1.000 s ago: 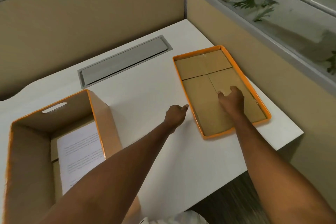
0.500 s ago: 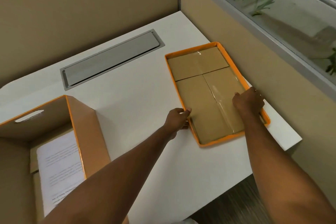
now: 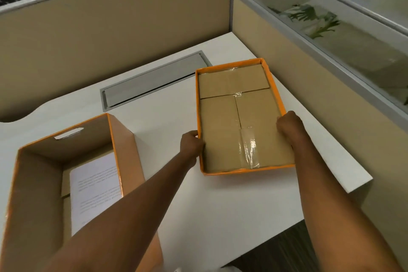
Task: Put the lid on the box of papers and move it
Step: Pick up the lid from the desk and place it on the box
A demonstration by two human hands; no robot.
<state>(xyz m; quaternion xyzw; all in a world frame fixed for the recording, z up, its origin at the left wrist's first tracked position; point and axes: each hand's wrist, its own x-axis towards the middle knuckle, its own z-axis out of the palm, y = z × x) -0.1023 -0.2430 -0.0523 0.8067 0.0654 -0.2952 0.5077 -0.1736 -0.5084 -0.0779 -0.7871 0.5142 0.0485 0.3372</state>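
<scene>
The cardboard lid [image 3: 223, 117], orange-rimmed with its brown inside facing up, is tilted above the right part of the white desk [image 3: 172, 121]. My left hand [image 3: 191, 144] grips its left rim and my right hand [image 3: 289, 127] grips its right rim. The open box [image 3: 125, 146], brown inside with orange edges and a handle slot, stands at the lower left of the desk. Printed white papers [image 3: 95, 185] lie on its bottom, partly hidden by my left forearm.
A grey cable hatch [image 3: 152, 80] is set into the desk behind the box and lid. Beige partition walls [image 3: 110, 28] close the back and right side, with a glass pane [image 3: 331, 28] above the right one. The desk's front right edge drops to dark floor [image 3: 276, 252].
Both hands went from resting on and beside the flat lid to gripping its two long rims. The lid has come up off the desk, nearer and tilted.
</scene>
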